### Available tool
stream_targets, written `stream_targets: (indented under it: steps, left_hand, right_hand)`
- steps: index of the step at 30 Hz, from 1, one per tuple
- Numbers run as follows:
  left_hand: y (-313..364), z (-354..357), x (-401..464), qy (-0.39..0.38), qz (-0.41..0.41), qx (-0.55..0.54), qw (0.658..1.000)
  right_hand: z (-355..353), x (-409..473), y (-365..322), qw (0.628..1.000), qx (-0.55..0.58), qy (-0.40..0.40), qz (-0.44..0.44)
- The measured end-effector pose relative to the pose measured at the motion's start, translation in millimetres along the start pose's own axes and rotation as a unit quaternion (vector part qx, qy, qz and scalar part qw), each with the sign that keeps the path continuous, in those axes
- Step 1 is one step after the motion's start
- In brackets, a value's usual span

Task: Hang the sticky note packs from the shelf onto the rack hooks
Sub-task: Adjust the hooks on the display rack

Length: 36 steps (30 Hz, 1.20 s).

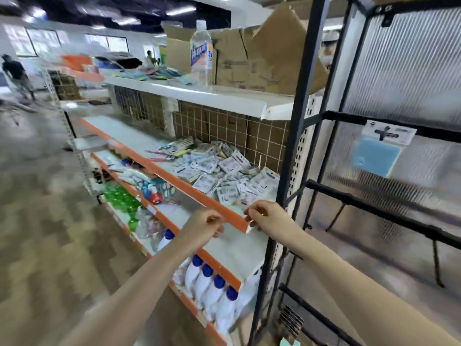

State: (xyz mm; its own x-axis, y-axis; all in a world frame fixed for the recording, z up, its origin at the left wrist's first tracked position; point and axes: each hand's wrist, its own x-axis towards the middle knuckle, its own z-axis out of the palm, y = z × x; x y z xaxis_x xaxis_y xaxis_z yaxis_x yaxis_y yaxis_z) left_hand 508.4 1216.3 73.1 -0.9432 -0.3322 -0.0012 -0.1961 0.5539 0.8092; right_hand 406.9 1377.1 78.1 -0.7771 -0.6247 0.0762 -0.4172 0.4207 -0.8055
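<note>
A heap of sticky note packs (224, 176) lies on the white shelf with the orange front edge (199, 196). One blue pack (376, 152) hangs on a hook of the black rack (374, 116) at the right. My left hand (203, 227) hovers just in front of the shelf's orange edge, fingers curled, holding nothing that I can see. My right hand (268, 216) is at the shelf's right front corner, fingers curled near the edge; the blur hides whether it pinches anything.
A water bottle (201, 51) and cardboard boxes (249, 53) stand on the top shelf. White bottles with blue caps (212, 288) fill a lower shelf. The rack's black upright post (296, 116) stands beside my right hand. A person (15, 73) stands far left.
</note>
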Motion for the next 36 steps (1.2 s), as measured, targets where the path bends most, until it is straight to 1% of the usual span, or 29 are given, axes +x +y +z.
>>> stream_targets:
  steps: [6,10,15,18,21,23,26,27,28,29,30,32,33,34,35,36]
  left_hand:
    - [-35,-18,20,0.035,-0.043,-0.025,0.998]
    - [-57,-20,54,0.053,-0.069,-0.04,0.995]
    - [-84,-30,103,0.047,-0.023,0.041,0.998]
    - [-95,-35,137,0.036,-0.006,0.072,0.997]
    - [-102,-35,169,0.035,0.01,0.091,0.995]
    - [-107,-33,189,0.025,0.004,0.102,0.995]
    - [-115,-24,215,0.006,-0.008,0.123,0.992]
    - [-117,-21,221,0.004,-0.008,0.117,0.993]
    - [-121,-17,232,-0.002,-0.004,0.114,0.993]
    - [-125,-15,242,-0.013,0.005,0.12,0.993]
    - [-130,-12,252,-0.026,0.016,0.138,0.99]
    - [-138,-6,270,-0.04,0.044,0.185,0.981]
    - [-141,-4,278,-0.04,0.058,0.208,0.976]
    - [-146,-1,284,-0.038,0.073,0.231,0.969]
    - [-150,0,290,-0.04,0.085,0.254,0.963]
    - [-155,1,294,-0.044,0.097,0.277,0.955]
  right_hand:
    - [44,51,9,0.998,-0.047,-0.022,0.027]
    - [68,96,18,0.994,-0.103,0.013,0.028]
    - [92,152,29,0.989,-0.121,0.052,0.06]
    - [99,180,38,0.983,-0.147,0.067,0.083]
    - [103,201,51,0.973,-0.202,0.051,0.098]
    - [107,212,58,0.963,-0.246,0.046,0.104]
    - [115,224,68,0.939,-0.311,0.051,0.136]
    - [119,224,70,0.928,-0.341,0.06,0.14]
    - [124,229,71,0.915,-0.366,0.096,0.136]
    - [129,234,69,0.911,-0.365,0.142,0.128]
    - [132,237,67,0.904,-0.375,0.167,0.118]
    - [131,241,66,0.891,-0.388,0.183,0.15]
    - [132,246,69,0.883,-0.39,0.18,0.188]
    - [137,253,79,0.887,-0.378,0.164,0.209]
    - [140,257,87,0.892,-0.373,0.121,0.223]
    - [143,259,94,0.897,-0.367,0.103,0.224]
